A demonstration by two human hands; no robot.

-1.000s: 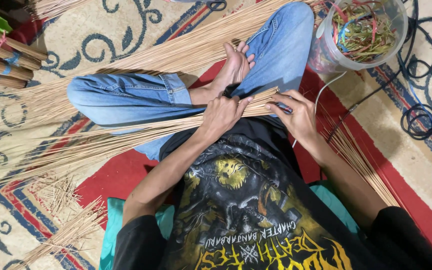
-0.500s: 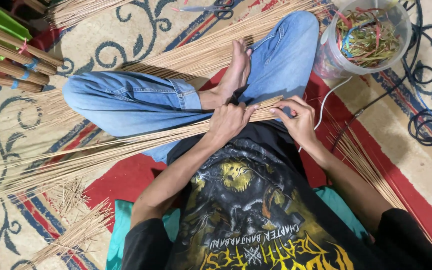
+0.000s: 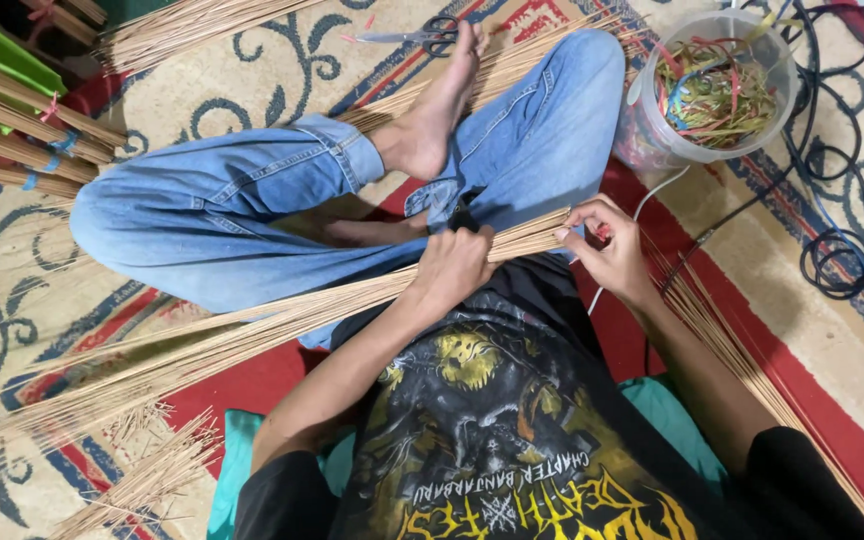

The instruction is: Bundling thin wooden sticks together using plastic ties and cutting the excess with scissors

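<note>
At the far left I see tied bundles of thin tan sticks (image 3: 22, 130) lying on the patterned rug (image 3: 12, 310), and loose sticks (image 3: 142, 480) scattered lower down. Across my lap runs the long sheaf of pale tan sticks (image 3: 252, 330), fanning out leftward over the blue jeans (image 3: 242, 200). My left hand (image 3: 452, 270) is closed tight around the sheaf near its gathered end. My right hand (image 3: 607, 250) pinches the very tip of the sheaf, fingers curled, with something small and red between them; I cannot tell what. I judge this the binding step: the end needs holding square while a tie goes round. Scissors (image 3: 417, 32) lie beyond my foot, and a clear plastic tub of coloured bands (image 3: 717, 90) stands at right.
</note>
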